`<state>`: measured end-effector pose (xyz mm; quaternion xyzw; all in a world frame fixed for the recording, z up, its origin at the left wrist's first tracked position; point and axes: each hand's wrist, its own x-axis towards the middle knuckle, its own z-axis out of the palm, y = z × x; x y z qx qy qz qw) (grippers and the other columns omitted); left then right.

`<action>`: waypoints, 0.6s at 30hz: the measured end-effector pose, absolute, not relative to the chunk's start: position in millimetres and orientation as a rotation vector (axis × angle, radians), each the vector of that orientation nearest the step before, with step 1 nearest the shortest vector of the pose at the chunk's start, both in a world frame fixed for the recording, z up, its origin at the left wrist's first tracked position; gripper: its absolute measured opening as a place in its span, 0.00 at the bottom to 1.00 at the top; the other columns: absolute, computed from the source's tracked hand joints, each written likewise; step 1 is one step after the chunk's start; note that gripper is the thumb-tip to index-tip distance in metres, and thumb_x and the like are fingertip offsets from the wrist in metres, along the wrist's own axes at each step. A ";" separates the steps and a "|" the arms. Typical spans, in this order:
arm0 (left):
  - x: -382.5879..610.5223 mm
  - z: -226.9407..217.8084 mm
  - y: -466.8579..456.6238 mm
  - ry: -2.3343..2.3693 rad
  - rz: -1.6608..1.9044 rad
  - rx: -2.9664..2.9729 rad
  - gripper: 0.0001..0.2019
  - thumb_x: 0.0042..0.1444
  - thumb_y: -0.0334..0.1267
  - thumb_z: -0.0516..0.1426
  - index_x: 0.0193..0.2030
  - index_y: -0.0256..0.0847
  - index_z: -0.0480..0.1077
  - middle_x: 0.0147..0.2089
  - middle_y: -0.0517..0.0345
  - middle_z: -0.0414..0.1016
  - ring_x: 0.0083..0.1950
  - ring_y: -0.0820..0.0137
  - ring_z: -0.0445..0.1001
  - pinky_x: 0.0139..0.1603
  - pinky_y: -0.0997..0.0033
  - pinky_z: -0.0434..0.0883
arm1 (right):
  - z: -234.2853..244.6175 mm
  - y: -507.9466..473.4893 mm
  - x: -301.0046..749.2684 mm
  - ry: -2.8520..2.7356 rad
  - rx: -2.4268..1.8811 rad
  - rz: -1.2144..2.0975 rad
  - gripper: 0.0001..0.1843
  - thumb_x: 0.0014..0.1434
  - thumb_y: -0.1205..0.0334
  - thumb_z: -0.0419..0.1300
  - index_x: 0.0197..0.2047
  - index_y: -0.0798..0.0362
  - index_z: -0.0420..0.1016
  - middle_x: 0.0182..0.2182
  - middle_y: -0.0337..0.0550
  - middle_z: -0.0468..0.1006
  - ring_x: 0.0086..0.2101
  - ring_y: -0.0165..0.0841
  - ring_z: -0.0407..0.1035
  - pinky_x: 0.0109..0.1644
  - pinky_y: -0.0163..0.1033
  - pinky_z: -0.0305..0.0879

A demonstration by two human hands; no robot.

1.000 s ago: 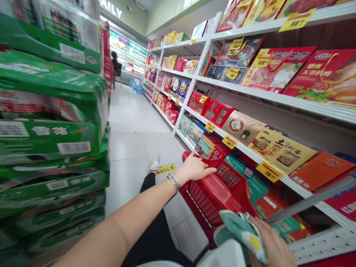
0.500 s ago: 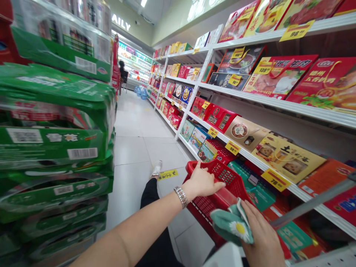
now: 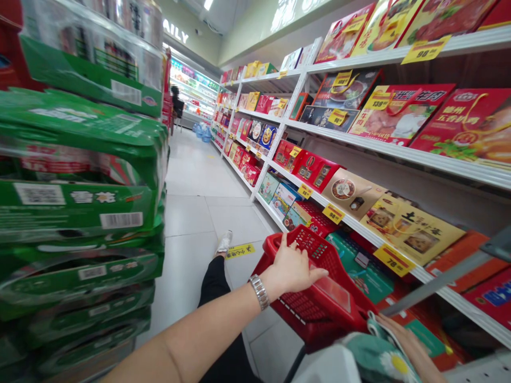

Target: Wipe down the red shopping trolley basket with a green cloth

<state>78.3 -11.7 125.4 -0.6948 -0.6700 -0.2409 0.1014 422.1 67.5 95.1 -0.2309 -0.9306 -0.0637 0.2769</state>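
A red plastic shopping basket [image 3: 319, 314] sits low in front of me, beside the shelving on the right. My left hand [image 3: 293, 268], with a metal watch on the wrist, grips the basket's near left rim, fingers curled over it. My right hand [image 3: 407, 346] is at the bottom right edge, holding a green cloth with a daisy print [image 3: 379, 359] at the basket's near corner; its fingers are partly hidden. A grey bar [image 3: 443, 282] slants up from near that hand.
White shelves [image 3: 399, 149] on the right hold boxed gift sets with yellow price tags. Stacked green shrink-wrapped cases [image 3: 80, 213] wall off the left. A tiled aisle [image 3: 199, 181] runs ahead; a person stands far down it. My leg and shoe [image 3: 224, 243] stretch forward.
The basket's front has tipped up and come nearer. My right hand with the cloth dropped to the frame's bottom right. My left hand kept its hold on the rim.
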 end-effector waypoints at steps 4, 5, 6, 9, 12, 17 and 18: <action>77.7 126.3 -12.3 -2.048 -0.738 -2.064 0.43 0.66 0.66 0.35 0.63 0.32 0.71 0.61 0.35 0.77 0.69 0.46 0.67 0.73 0.34 0.46 | 91.3 49.9 369.7 -2.500 -0.544 -0.453 0.41 0.52 0.70 0.54 0.71 0.48 0.61 0.61 0.49 0.75 0.57 0.50 0.73 0.64 0.60 0.67; 77.1 127.0 -12.8 -2.063 -0.740 -2.071 0.43 0.66 0.66 0.35 0.64 0.31 0.70 0.62 0.34 0.76 0.70 0.45 0.66 0.73 0.33 0.46 | 91.2 44.0 353.3 -2.473 -0.545 -0.508 0.43 0.52 0.70 0.54 0.73 0.49 0.58 0.62 0.51 0.74 0.58 0.50 0.72 0.65 0.61 0.64; 76.3 127.8 -13.4 -2.076 -0.739 -2.073 0.43 0.66 0.66 0.36 0.65 0.29 0.69 0.63 0.34 0.75 0.70 0.45 0.65 0.74 0.34 0.46 | 91.6 38.0 337.4 -2.450 -0.539 -0.549 0.45 0.52 0.71 0.53 0.74 0.50 0.55 0.62 0.52 0.73 0.59 0.51 0.71 0.66 0.62 0.62; 72.5 129.6 -16.1 -2.085 -0.730 -2.065 0.42 0.66 0.66 0.39 0.67 0.29 0.66 0.64 0.33 0.73 0.72 0.47 0.63 0.75 0.37 0.44 | 94.5 23.8 302.0 -2.409 -0.541 -0.574 0.46 0.53 0.72 0.52 0.75 0.49 0.51 0.63 0.53 0.72 0.61 0.51 0.68 0.68 0.63 0.57; 65.8 130.5 -19.3 -2.075 -0.719 -2.068 0.41 0.67 0.64 0.39 0.67 0.30 0.66 0.65 0.35 0.73 0.72 0.49 0.63 0.75 0.38 0.44 | 96.3 24.5 299.2 -2.396 -0.590 -0.541 0.45 0.53 0.71 0.51 0.74 0.49 0.51 0.64 0.53 0.72 0.61 0.50 0.68 0.68 0.62 0.58; 49.9 131.6 -23.6 -2.037 -0.736 -2.043 0.37 0.67 0.64 0.42 0.63 0.34 0.70 0.62 0.38 0.76 0.69 0.51 0.67 0.75 0.40 0.44 | 90.7 53.5 357.7 -2.508 -0.511 -0.612 0.39 0.57 0.65 0.56 0.72 0.47 0.58 0.61 0.50 0.75 0.56 0.48 0.74 0.58 0.54 0.69; 47.1 131.5 -24.0 -2.020 -0.746 -2.037 0.36 0.68 0.64 0.42 0.62 0.35 0.71 0.61 0.39 0.77 0.69 0.52 0.68 0.75 0.40 0.44 | 88.9 58.1 371.3 -2.542 -0.509 -0.597 0.38 0.57 0.64 0.57 0.71 0.46 0.60 0.60 0.49 0.76 0.55 0.48 0.75 0.57 0.53 0.69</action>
